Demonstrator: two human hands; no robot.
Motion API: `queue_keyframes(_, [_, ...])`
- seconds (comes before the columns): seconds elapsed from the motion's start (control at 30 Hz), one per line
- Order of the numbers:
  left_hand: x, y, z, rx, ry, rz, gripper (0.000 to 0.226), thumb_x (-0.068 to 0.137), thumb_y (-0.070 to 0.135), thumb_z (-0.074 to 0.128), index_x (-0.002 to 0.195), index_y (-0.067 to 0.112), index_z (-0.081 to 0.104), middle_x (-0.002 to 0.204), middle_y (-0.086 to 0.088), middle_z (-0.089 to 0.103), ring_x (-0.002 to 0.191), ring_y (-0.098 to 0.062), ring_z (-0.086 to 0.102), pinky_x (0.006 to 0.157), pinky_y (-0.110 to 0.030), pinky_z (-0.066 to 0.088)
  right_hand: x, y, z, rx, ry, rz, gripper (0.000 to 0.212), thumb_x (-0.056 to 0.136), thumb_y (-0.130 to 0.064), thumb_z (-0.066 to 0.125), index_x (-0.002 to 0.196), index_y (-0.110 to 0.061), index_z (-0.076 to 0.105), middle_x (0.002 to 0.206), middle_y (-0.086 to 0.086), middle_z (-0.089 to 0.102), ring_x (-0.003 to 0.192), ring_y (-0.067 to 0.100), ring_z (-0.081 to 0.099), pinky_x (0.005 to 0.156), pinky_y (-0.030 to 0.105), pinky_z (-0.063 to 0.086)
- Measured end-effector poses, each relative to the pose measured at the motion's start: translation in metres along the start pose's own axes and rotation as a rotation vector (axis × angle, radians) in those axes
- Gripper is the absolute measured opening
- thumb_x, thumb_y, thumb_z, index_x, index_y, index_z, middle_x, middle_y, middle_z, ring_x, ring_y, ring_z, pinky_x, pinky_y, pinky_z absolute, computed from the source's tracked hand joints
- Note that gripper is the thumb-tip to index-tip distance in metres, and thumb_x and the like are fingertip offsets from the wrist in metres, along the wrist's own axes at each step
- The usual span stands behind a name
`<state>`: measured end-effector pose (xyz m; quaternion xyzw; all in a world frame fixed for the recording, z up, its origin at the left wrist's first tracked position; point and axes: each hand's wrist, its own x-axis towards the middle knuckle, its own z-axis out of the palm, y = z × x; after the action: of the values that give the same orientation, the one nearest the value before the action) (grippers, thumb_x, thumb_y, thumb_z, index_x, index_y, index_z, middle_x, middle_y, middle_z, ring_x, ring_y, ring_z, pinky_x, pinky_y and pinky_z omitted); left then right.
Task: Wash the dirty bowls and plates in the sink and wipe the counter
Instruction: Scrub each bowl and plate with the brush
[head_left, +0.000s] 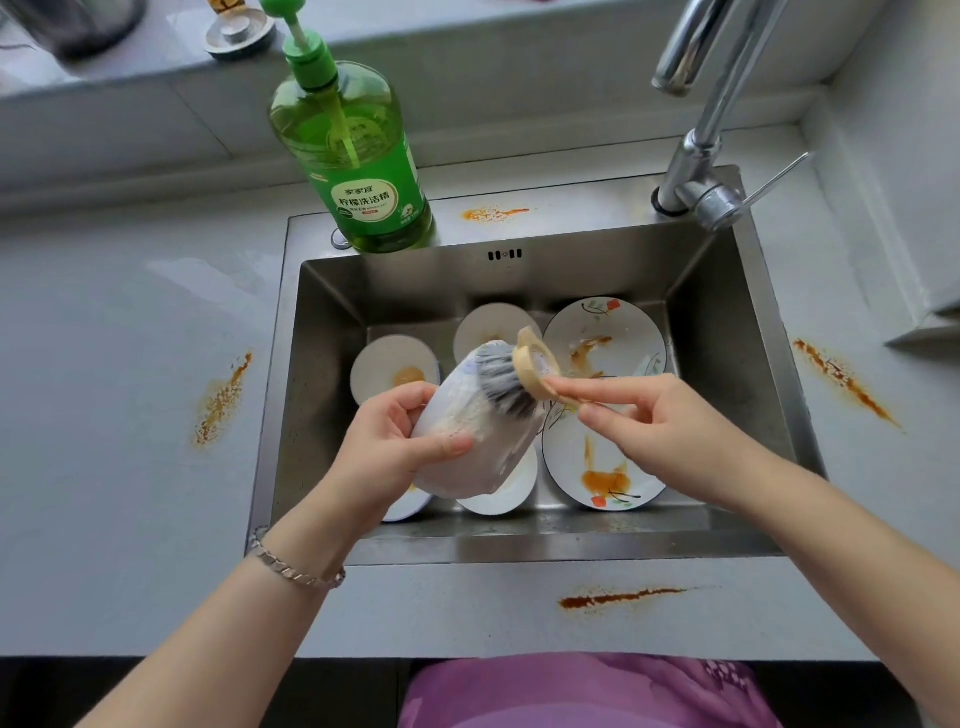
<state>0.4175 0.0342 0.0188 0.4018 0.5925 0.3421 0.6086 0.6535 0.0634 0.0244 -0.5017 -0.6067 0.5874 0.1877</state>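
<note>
A bowl (467, 441) is held over the sink (519, 551), above the dishes lying in it. It is tipped on its side in the left hand (389, 447), whose fingers and thumb are curled round its wall. This hold is judged to keep drips falling into the basin and to turn the outer wall toward the brush (522, 376). The brush is pinched by its short handle between the thumb and fingers of the right hand (660, 426), and its grey bristles are pressed against the bowl's outside.

The other bowls (387, 364) and two plates (605, 332) are left on the sink floor, smeared with orange sauce, presumably waiting their turn. No water is seen at the tap (696, 156). Orange streaks (223, 400) are left on the counter (104, 338), so wiping is judged not yet done.

A green pump bottle (358, 156) is stood on the sink's back ledge, within reach. On its label "家家宜" and "柠檬洗洁精" can be read; the smaller print cannot.
</note>
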Motion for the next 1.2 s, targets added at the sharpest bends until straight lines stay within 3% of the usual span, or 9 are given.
queue_keyframes(0.07, [0.001, 0.000, 0.000, -0.013, -0.013, 0.007, 0.040, 0.056, 0.005, 0.079, 0.093, 0.009, 0.066, 0.081, 0.001, 0.072, 0.079, -0.014, 0.068, 0.063, -0.022, 0.054, 0.002, 0.000, -0.003, -0.027, 0.029, 0.012, 0.038, 0.094, -0.017, 0.049, 0.108, -0.052, 0.058, 0.035, -0.021, 0.040, 0.034, 0.002, 0.033, 0.047, 0.009, 0.032])
queue_keyframes(0.17, [0.001, 0.003, 0.000, -0.031, -0.018, 0.033, 0.033, 0.059, 0.008, 0.073, 0.091, 0.009, 0.066, 0.081, 0.001, 0.072, 0.077, -0.013, 0.068, 0.063, -0.022, 0.054, 0.006, 0.006, -0.008, -0.029, 0.064, 0.128, 0.033, 0.095, -0.012, 0.045, 0.125, -0.026, 0.051, 0.034, -0.032, 0.041, 0.038, -0.017, 0.042, 0.039, 0.000, 0.030])
queue_keyframes(0.3, [0.002, 0.007, -0.004, -0.010, -0.020, 0.049, 0.028, 0.059, 0.008, 0.073, 0.086, 0.013, 0.068, 0.081, 0.001, 0.070, 0.077, -0.013, 0.067, 0.063, -0.022, 0.054, 0.000, 0.002, -0.004, -0.032, 0.044, 0.046, 0.034, 0.094, -0.017, 0.047, 0.104, -0.049, 0.052, 0.037, -0.029, 0.046, 0.032, 0.004, 0.032, 0.036, 0.005, 0.027])
queue_keyframes(0.43, [0.000, 0.008, -0.005, -0.026, -0.045, 0.064, 0.025, 0.059, 0.008, 0.073, 0.083, 0.017, 0.071, 0.083, 0.000, 0.071, 0.078, -0.013, 0.067, 0.064, -0.023, 0.054, 0.008, 0.008, -0.010, 0.026, 0.072, 0.184, 0.032, 0.096, -0.020, 0.046, 0.102, -0.051, 0.050, 0.034, -0.022, 0.044, 0.038, 0.007, 0.028, 0.037, 0.020, 0.024])
queue_keyframes(0.6, [0.000, 0.012, -0.010, -0.146, -0.019, 0.083, 0.025, 0.062, 0.002, 0.066, 0.081, 0.017, 0.073, 0.082, -0.002, 0.072, 0.077, -0.016, 0.068, 0.062, -0.024, 0.055, 0.012, -0.001, -0.016, 0.171, 0.074, 0.145, 0.041, 0.094, -0.024, 0.049, 0.084, -0.062, 0.062, 0.042, -0.009, 0.031, 0.037, 0.006, 0.023, 0.034, 0.016, 0.019])
queue_keyframes(0.73, [0.005, 0.022, -0.008, -0.359, 0.055, 0.098, 0.042, 0.052, 0.014, 0.084, 0.090, 0.013, 0.067, 0.083, -0.002, 0.072, 0.076, -0.018, 0.067, 0.058, -0.027, 0.056, 0.012, 0.016, -0.013, 0.253, 0.039, 0.329, 0.030, 0.095, -0.025, 0.048, 0.096, -0.052, 0.060, 0.046, -0.006, 0.029, 0.038, 0.007, 0.023, 0.036, 0.014, 0.019])
queue_keyframes(0.87, [0.022, 0.033, 0.012, -0.520, 0.304, 0.096, 0.027, 0.072, 0.013, 0.063, 0.099, 0.013, 0.061, 0.086, 0.002, 0.071, 0.078, -0.012, 0.068, 0.060, -0.027, 0.057, 0.003, 0.028, 0.027, 0.313, -0.026, 0.343, 0.028, 0.095, -0.025, 0.048, 0.103, -0.050, 0.059, 0.042, -0.011, 0.028, 0.034, 0.005, 0.023, 0.034, 0.012, 0.018])
queue_keyframes(0.97, [0.034, 0.039, 0.024, -0.536, 0.444, 0.076, 0.015, 0.085, 0.006, 0.059, 0.099, 0.012, 0.060, 0.093, -0.001, 0.068, 0.078, -0.011, 0.066, 0.063, -0.025, 0.057, 0.013, 0.029, 0.028, 0.419, 0.161, 0.386, 0.027, 0.096, -0.024, 0.047, 0.108, -0.046, 0.057, 0.044, -0.008, 0.023, 0.034, 0.005, 0.019, 0.035, 0.011, 0.015])
queue_keyframes(1.2, [0.042, 0.034, 0.042, -0.750, 0.529, -0.094, 0.008, 0.091, 0.005, 0.054, 0.090, 0.013, 0.054, 0.094, -0.007, 0.064, 0.095, -0.025, 0.062, 0.091, -0.048, 0.049, 0.024, 0.014, 0.036, 0.596, 0.252, 0.394, 0.032, 0.098, -0.023, 0.042, 0.120, -0.045, 0.050, 0.048, -0.006, 0.022, 0.036, 0.006, 0.019, 0.033, 0.012, 0.016])
